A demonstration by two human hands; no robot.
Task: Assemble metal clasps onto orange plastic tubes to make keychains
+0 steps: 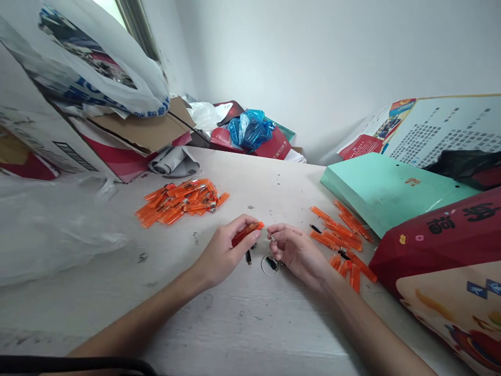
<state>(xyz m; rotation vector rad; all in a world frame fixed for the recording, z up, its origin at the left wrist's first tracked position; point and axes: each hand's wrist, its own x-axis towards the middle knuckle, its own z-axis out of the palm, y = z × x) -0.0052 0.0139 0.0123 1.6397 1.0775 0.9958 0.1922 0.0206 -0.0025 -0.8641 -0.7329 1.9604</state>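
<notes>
My left hand [229,248] is closed around an orange lighter [247,232], its top end pointing right. Close beside that end, my right hand [293,250] pinches a tiny pale piece [273,237], too small to name. Beneath the fingers, a thin white ring [270,271] lies on the table around a small black part [271,262]. Another small black part [248,257] rests under my left hand. A pile of orange lighters [183,201], several showing metal tops, lies to the left. More orange lighter bodies [340,235] are scattered on the right, with black pieces among them.
Plastic bags [117,68] and cardboard boxes [152,128] crowd the left side. A mint-green box [391,185] and a red printed bag [450,250] border the right. Behind, a blue plastic bag [250,129] sits on red boxes against the wall.
</notes>
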